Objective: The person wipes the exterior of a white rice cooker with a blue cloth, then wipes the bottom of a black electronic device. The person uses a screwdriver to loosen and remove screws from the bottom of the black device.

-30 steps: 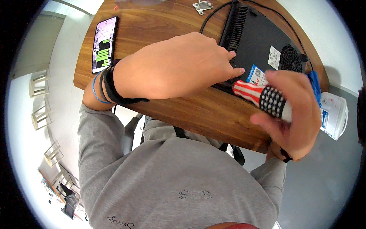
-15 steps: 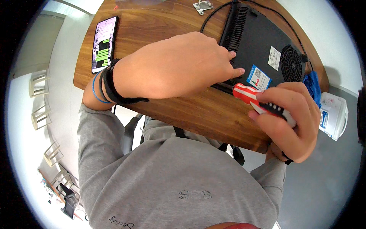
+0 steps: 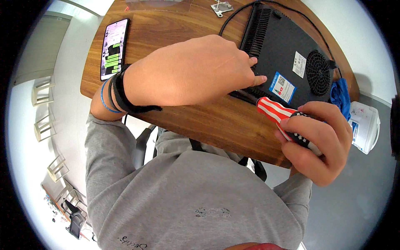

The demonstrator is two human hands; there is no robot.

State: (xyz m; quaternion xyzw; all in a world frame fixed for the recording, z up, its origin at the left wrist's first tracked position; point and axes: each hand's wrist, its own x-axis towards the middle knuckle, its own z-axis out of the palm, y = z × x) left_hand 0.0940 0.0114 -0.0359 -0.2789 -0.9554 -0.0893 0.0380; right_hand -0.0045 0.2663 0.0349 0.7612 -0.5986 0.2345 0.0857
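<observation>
A black appliance point(image 3: 279, 46), apparently an induction cooker, lies with its underside up, showing slotted vents, a round fan grille and two labels. My left hand point(image 3: 196, 73) reaches across to its near left edge. Two of its fingertips show apart there, resting on or just above the casing; the other fingers are hidden under the hand. At the near edge of the table my right hand point(image 3: 323, 141) is closed around a screwdriver point(image 3: 279, 112) with a red-and-white striped, star-patterned handle. The handle's narrower end points up and left, toward the cooker; no shaft can be seen.
A phone point(image 3: 113, 50) with its screen lit lies at the table's left. Behind my left hand are a small metal bracket point(image 3: 221, 8) and a black cable point(image 3: 228, 21). Blue cloth point(image 3: 341, 98) and a white plastic container point(image 3: 366, 125) are at the right.
My right hand has moved slightly down and toward me with the screwdriver, and the handle has turned a little, showing more stripes. The left hand and the cooker stay nearly where they were.
</observation>
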